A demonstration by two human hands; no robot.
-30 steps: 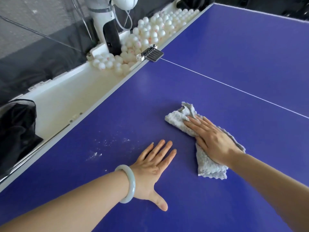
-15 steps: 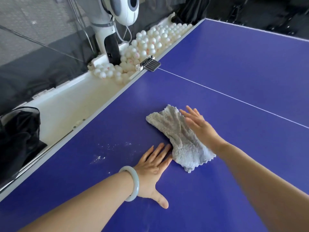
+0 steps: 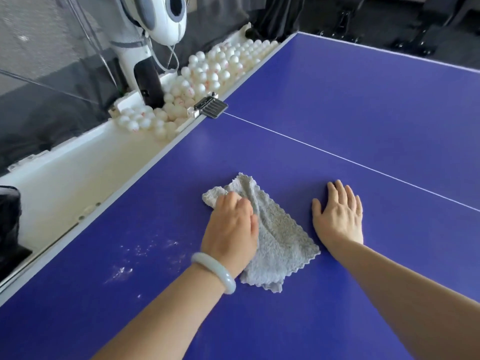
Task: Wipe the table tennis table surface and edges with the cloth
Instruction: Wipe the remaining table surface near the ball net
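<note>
A grey fluffy cloth [image 3: 278, 242] lies crumpled on the blue table tennis table [image 3: 350, 105], near its left edge. My left hand [image 3: 231, 227], with a pale bangle on the wrist, lies on the cloth's left part with curled fingers that bunch the fabric. My right hand [image 3: 339, 214] rests flat on the bare table just right of the cloth, fingers spread, touching no cloth. White dust specks [image 3: 145, 255] mark the surface left of my left hand.
A white ball trough [image 3: 65, 178] runs along the table's left edge, with several white balls [image 3: 207, 71] heaped at its far end. A white ball machine [image 3: 155, 24] stands behind it. A black clip [image 3: 211, 107] sits on the edge at the white centre line [image 3: 337, 155].
The cloth passed from my right hand to my left hand. My right hand lifted off it and settled flat on the table to the right; my left hand moved onto the cloth.
</note>
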